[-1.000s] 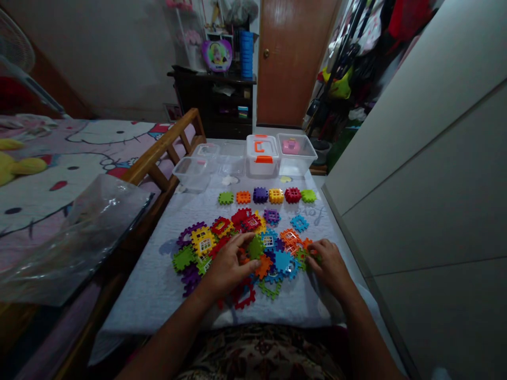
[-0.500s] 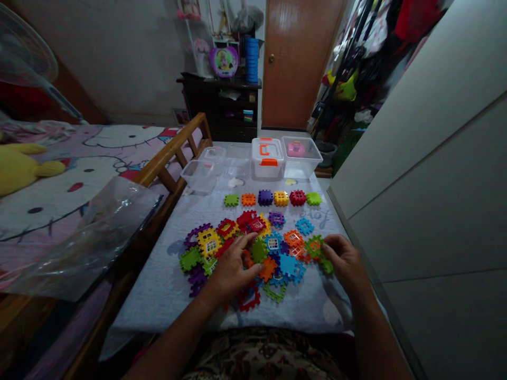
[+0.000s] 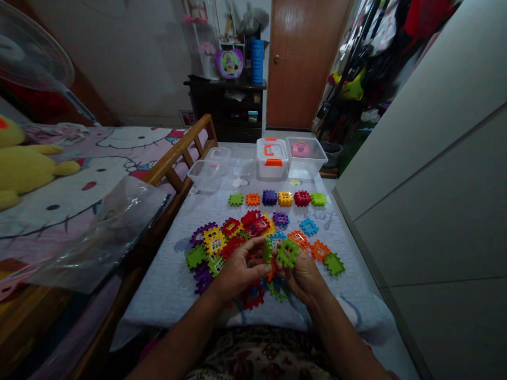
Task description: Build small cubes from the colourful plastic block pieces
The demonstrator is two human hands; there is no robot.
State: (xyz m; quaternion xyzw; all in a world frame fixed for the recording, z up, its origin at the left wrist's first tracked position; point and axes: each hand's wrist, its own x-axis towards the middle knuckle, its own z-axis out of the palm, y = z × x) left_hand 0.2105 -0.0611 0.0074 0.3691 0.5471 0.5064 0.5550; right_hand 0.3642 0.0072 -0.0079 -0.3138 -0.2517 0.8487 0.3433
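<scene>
Over the middle of the heap, my right hand (image 3: 303, 277) grips a green window-patterned building tile (image 3: 288, 253) with notched edges. Close beside it, my left hand (image 3: 240, 268) has its thumb and fingers closed on another green tile (image 3: 268, 250), seen nearly edge-on. The two tiles are near each other; whether they touch is unclear. Beneath both hands lies a loose heap of notched tiles, with a yellow window tile (image 3: 215, 241) at the left and an orange tile (image 3: 320, 249) at the right. A solid green tile (image 3: 335, 264) lies at the right edge. My hands hide the heap's centre.
Behind the heap runs a row of tile stacks, among them a purple stack (image 3: 270, 198) and a red stack (image 3: 302, 198). Farther back stand a lidded box (image 3: 272, 168) with orange clips and an open clear bin (image 3: 307, 169). A wooden bed rail (image 3: 180, 153) borders the left side.
My right hand has moved left from the heap's right edge, bringing a green window tile close to my left hand. The green tile in my left hand has turned edge-on. The view has shifted slightly.
</scene>
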